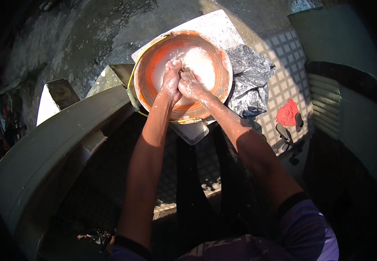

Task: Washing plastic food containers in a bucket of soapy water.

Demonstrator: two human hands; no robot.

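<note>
An orange-lined bucket (142,82) stands in front of me, its yellow cord handle (133,80) lying round the left side. Inside is a white, milky material (202,65), brightly lit by the sun. My left hand (170,80) and my right hand (191,86) are together over the middle of the bucket, side by side and touching. Both are closed, with fingers curled in, and smeared white up the wrists. Whatever lies between the fingers, if anything, is hidden.
Under the bucket's far side is a white board (223,26). Crumpled dark plastic sheeting (250,71) lies to its right. Farther right, a red cloth (287,113) and dark footwear (283,132) rest on patterned tiles (280,52). A curved pale ledge (62,126) runs along the left.
</note>
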